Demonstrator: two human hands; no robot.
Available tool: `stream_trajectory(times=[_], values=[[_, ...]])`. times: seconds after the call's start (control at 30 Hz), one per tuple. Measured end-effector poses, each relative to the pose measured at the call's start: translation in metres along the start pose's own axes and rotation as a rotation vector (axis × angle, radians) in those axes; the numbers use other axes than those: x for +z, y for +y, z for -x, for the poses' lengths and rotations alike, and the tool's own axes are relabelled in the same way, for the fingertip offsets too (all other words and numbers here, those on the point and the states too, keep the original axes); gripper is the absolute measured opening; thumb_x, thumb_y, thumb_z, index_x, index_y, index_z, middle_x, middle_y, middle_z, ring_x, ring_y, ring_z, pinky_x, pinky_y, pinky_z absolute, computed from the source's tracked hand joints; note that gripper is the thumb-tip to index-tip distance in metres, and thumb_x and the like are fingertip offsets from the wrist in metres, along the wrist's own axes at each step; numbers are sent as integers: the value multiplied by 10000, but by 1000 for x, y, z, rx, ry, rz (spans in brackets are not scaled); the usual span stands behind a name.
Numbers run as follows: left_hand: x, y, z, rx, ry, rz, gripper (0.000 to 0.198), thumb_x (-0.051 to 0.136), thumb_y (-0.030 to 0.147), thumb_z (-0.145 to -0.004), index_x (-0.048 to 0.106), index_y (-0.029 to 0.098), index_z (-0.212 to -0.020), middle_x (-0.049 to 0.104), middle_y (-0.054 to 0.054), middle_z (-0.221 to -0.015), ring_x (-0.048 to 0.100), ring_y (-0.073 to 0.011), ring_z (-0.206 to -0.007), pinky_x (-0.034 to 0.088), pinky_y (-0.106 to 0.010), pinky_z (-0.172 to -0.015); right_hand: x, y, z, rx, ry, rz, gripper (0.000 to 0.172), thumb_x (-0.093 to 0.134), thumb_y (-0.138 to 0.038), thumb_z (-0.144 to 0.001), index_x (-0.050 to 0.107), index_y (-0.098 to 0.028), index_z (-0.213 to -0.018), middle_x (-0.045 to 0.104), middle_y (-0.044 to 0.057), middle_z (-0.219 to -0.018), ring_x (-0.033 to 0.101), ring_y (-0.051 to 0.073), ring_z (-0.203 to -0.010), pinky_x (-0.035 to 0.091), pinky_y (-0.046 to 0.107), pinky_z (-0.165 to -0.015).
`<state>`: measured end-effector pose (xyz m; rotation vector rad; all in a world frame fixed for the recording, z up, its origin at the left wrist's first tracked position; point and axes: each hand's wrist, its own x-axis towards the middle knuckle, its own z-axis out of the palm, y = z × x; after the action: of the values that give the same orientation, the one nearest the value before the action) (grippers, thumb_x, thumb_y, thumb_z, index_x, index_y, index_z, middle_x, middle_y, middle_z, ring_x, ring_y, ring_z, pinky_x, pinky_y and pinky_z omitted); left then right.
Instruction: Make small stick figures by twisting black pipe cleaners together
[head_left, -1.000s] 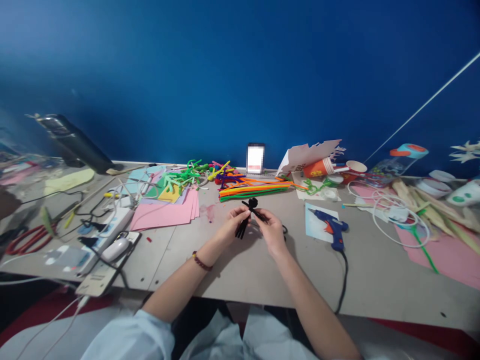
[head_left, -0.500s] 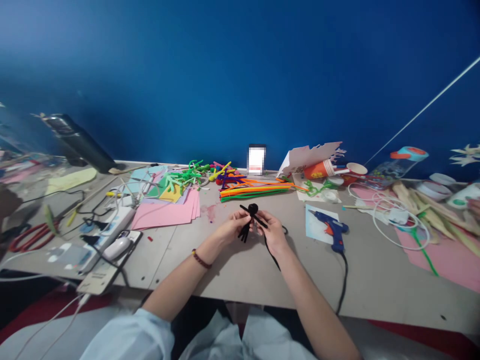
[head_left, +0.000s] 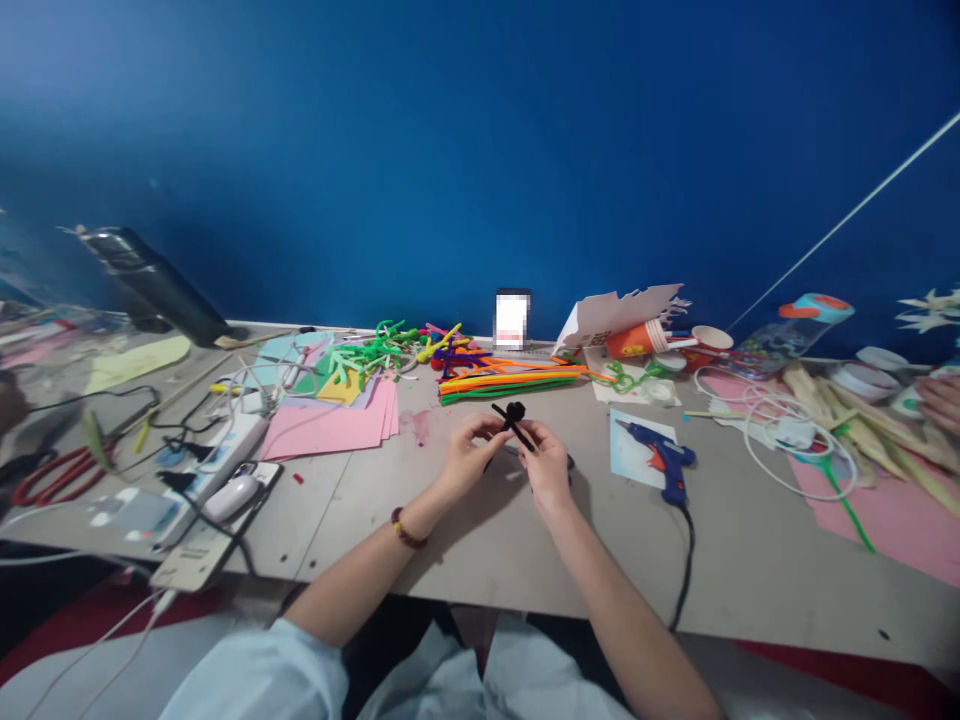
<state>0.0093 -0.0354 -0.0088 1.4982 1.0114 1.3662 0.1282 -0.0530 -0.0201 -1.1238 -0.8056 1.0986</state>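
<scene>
Black pipe cleaners (head_left: 515, 412), twisted into a small figure with a round knob on top, are pinched between both hands over the middle of the table. My left hand (head_left: 474, 452) is closed on the figure's left side, fingertips just below the knob. With fingers closed, my right hand (head_left: 547, 462) grips a black strand that slants down from the knob. Most of the figure's lower part is hidden behind the hands. Beyond them lies a bundle of orange and green pipe cleaners (head_left: 517, 382).
A blue hot glue gun (head_left: 660, 455) rests on light-blue paper to the right. Pink paper sheets (head_left: 322, 430) and a white power strip (head_left: 217, 465) are on the left. A lit phone (head_left: 512, 320) leans against the wall. Another person's hand (head_left: 941, 400) shows at the right edge.
The figure has turned and its hanging strands have gone behind my hands. My left hand has shifted slightly right. The other person's hand at the right edge shows more.
</scene>
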Motion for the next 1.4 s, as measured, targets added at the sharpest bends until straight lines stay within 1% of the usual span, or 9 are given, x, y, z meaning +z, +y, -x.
stream_trajectory(times=[0.1,0.2,0.3,0.4,0.57,0.67,0.87,1.03,1.4], values=[[-2,0,2,339,27,-290,103,620,258,-811,656,164,-830,648,-53,-795,589,-130,-709,492,-249,-624,1,0,1,20,6,-14,293,697,-417,-637,641,-165,-776,589,-13,-618,431,84,-476,301,208,-417],[-5,-5,2,584,42,-493,120,545,199,-855,642,170,-921,661,-66,-829,621,-142,-753,517,-258,-655,0,1,2,-25,11,46,264,674,-414,-667,632,-167,-749,584,-13,-609,460,100,-504,343,218,-451],[-10,-14,2,743,71,-696,156,523,172,-862,638,177,-967,681,-75,-869,645,-146,-761,521,-253,-654,-1,2,4,-134,7,175,222,634,-391,-723,628,-171,-749,604,3,-659,521,127,-582,406,236,-526],[-13,-17,1,815,73,-860,165,520,169,-863,639,173,-977,692,-80,-874,654,-150,-734,509,-253,-623,-2,0,7,-251,2,322,196,582,-364,-783,622,-175,-753,614,19,-693,554,147,-633,435,252,-573],[-16,-10,-3,852,48,-981,138,502,152,-870,627,165,-925,683,-56,-813,636,-148,-707,474,-249,-590,-1,-10,14,-549,-5,615,167,521,-274,-838,662,-186,-831,650,61,-788,591,176,-715,468,285,-650],[-17,-9,-4,807,23,-1009,159,463,148,-881,619,164,-913,671,-53,-797,631,-149,-711,459,-248,-590,0,-13,15,-626,-12,665,194,493,-258,-862,676,-193,-862,661,71,-807,604,188,-751,480,303,-697],[-17,-13,-3,730,-45,-1070,207,439,130,-883,610,162,-995,677,-87,-914,647,-183,-813,485,-280,-667,0,-9,14,-564,-17,638,213,501,-301,-877,689,-201,-891,669,75,-832,594,191,-742,473,312,-683],[-17,-19,-3,677,-79,-1021,223,439,120,-883,609,165,-1021,664,-111,-972,647,-194,-858,499,-289,-691,0,-9,15,-533,-7,620,229,501,-322,-878,692,-198,-892,663,74,-819,582,187,-724,467,307,-669],[-15,-20,-1,709,-98,-1102,243,438,113,-886,576,141,-1084,647,-120,-993,636,-204,-881,511,-299,-706,0,-5,14,-484,0,568,237,508,-319,-871,691,-172,-899,652,72,-811,551,163,-663,439,283,-610]])
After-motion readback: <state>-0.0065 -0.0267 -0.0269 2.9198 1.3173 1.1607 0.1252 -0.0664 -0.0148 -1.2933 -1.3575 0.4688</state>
